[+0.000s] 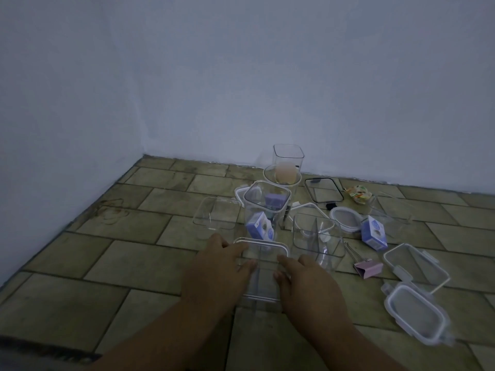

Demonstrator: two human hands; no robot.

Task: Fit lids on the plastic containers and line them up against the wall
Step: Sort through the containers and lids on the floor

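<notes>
Two hands are seen, palms down: left hand (217, 269) and right hand (308, 282), fingers spread flat on a clear rectangular lid (261, 266) atop a clear container (263, 301) on the tiled floor (134, 266), well short of the wall (241, 76). Nothing is clasped. Behind, clear plastic containers are clustered, count uncertain. Two purple cardboard boxes are counted, one (261, 227) inside a tall square tub (266, 207), one (373, 232) loose. One pink binder clip (368, 267), one black-rimmed lid (324, 190).
</notes>
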